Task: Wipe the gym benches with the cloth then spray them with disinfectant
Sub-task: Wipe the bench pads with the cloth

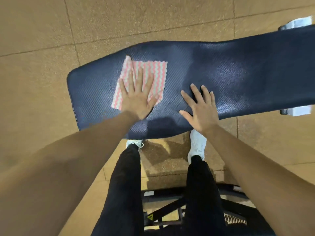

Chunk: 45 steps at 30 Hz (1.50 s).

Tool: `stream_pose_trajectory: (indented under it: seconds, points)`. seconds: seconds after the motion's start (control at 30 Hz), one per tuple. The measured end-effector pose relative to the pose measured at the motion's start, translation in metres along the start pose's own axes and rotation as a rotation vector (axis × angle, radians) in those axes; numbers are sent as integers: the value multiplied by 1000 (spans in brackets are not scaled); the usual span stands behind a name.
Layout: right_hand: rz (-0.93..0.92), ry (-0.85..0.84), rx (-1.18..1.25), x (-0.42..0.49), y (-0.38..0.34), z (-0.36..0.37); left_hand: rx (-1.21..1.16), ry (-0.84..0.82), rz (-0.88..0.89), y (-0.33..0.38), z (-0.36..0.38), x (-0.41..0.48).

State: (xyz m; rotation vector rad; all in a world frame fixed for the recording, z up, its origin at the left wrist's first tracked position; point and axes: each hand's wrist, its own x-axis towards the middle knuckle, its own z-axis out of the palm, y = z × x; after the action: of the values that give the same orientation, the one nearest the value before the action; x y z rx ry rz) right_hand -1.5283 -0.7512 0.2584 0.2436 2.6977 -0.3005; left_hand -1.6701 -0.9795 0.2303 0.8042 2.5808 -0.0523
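A dark blue padded gym bench (230,72) stretches from the left centre to the right edge. A pink and white striped cloth (151,72) lies flat on its left part, one far corner folded over. My left hand (138,96) presses flat on the cloth with the fingers spread. My right hand (199,108) rests flat on the bare pad to the right of the cloth, fingers apart, holding nothing. No spray bottle is in view.
The floor is tan rubber tile (119,23). White frame parts (296,23) of the bench show at the right edge. My legs in black trousers and white shoes (197,145) stand at the bench's near side. A black metal equipment frame (163,206) lies behind my feet.
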Motion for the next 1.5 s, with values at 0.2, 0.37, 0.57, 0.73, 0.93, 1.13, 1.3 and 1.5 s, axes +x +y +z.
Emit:
stream_pose_trajectory:
  seconds: [0.2,0.37,0.57,0.73,0.93,1.13,1.3,1.5]
  points:
    - [-62,-44,-75,12,48,-17,-41,-14,-133,55,42,-88]
    - [-61,-52,-65,23,93,-35,-94,-54,-181,84,53,-109]
    - [-119,-3,-63,17,122,-30,-122,-67,-160,86,42,-83]
    - [-141,47,-53,11,134,-22,-125,-31,-163,98,5,8]
    - [-126,91,-45,-2,155,-14,-115,-15,-140,96,-36,94]
    - [-69,80,-37,-10,159,-18,-112,-2,-146,113,-17,65]
    - [2,38,-2,-13,162,-30,-126,-28,-154,141,20,-13]
    - [107,1,27,-13,176,-39,-95,-110,-184,164,44,-61]
